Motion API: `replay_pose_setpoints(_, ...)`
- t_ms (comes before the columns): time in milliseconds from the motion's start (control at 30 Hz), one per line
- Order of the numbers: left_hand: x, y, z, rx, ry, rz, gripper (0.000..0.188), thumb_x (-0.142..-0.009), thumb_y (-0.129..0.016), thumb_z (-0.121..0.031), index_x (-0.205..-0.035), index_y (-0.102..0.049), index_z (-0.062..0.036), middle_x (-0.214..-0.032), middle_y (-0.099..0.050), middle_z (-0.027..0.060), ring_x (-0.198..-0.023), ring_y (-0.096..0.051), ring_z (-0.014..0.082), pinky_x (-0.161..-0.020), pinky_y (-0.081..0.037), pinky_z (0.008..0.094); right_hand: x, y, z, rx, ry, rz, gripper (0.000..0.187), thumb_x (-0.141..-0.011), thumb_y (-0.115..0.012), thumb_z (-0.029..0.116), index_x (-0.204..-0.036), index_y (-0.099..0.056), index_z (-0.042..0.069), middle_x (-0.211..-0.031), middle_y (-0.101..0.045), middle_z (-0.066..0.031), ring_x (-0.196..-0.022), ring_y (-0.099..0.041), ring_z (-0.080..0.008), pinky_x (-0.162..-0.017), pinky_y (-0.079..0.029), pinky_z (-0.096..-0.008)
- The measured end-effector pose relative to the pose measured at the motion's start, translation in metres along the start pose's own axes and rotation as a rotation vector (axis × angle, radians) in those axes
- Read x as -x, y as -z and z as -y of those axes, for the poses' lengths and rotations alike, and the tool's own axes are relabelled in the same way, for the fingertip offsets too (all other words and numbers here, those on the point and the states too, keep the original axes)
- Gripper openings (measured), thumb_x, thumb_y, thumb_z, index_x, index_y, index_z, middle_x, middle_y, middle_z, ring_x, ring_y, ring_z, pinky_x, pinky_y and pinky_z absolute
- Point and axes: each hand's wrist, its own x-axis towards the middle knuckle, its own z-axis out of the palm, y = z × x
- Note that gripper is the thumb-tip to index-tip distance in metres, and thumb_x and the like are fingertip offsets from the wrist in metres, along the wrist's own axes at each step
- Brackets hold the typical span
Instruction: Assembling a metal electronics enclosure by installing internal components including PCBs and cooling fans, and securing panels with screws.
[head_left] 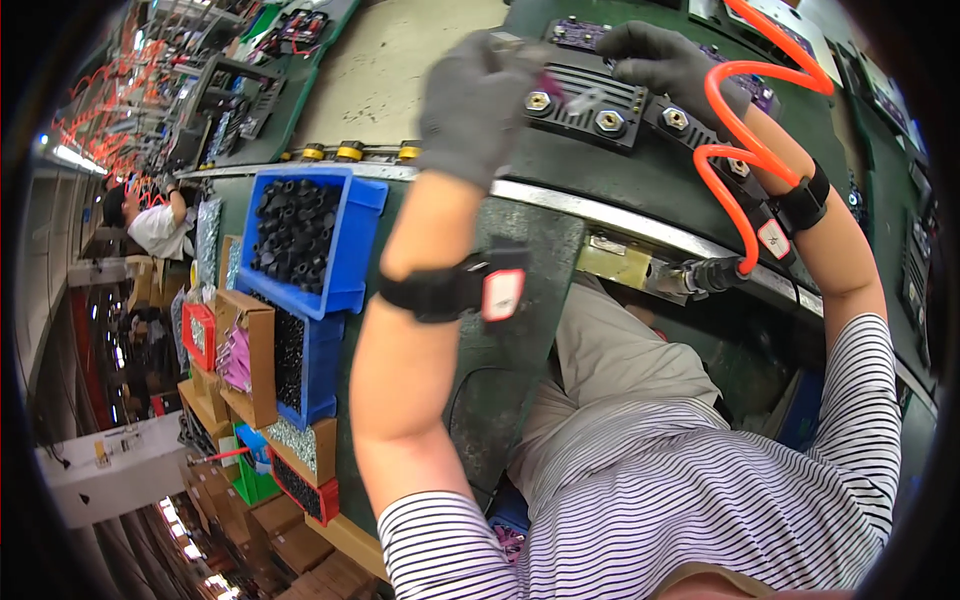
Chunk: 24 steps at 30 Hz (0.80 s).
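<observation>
Both my hands wear dark grey gloves. Motion smears my left hand [468,108], raised at the left end of a black finned housing [592,92]. A small greyish piece shows at its fingertips, its kind unclear, and a blurred purple and clear scrap hangs beside them. My right hand [682,76] reaches over the housing's right end, thumb and forefinger apart, with nothing visible between them. Round brass-coloured fittings [609,122] sit along the housing's near side. Behind it lies a purple circuit board [578,34]. Under my right wrist is another black housing [700,140] with similar fittings.
An orange coiled air hose [722,190] loops across my right forearm to a coupling [710,275] under the bench's metal edge [570,205]. Blue bins [372,215] of black caps and parts stand left, with boxes [262,360] of small parts. A person [160,228] works far left.
</observation>
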Motion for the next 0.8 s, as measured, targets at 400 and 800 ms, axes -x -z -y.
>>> replay_pose_setpoints(400,0.151,0.167,0.066,-0.062,0.908,0.105,0.022,-0.096,-0.057,-0.029,-0.097,-0.062,-0.0072,-0.068,-0.051,-0.0023,-0.054,-0.045,0.0077,-0.047,-0.036,0.0225,0.014,-0.113,0.029,0.333,0.181,0.762,0.031,-0.080,-0.058,0.017,-0.108,-0.067,0.008,-0.110,-0.062,-0.0153,-0.101,-0.061,-0.0331,-0.088,-0.049,-0.0441)
replay_pose_setpoints(800,0.156,0.130,0.037,-1.265,0.681,0.276,0.053,-0.092,-0.059,-0.045,-0.128,-0.057,-0.0057,-0.104,-0.070,0.0184,-0.099,-0.066,0.0352,-0.085,-0.050,0.0451,0.040,-0.017,0.019,0.118,0.149,0.215,0.040,-0.089,-0.063,0.020,-0.125,-0.056,0.003,-0.106,-0.063,-0.0084,-0.098,-0.059,-0.0152,-0.088,-0.048,-0.0300)
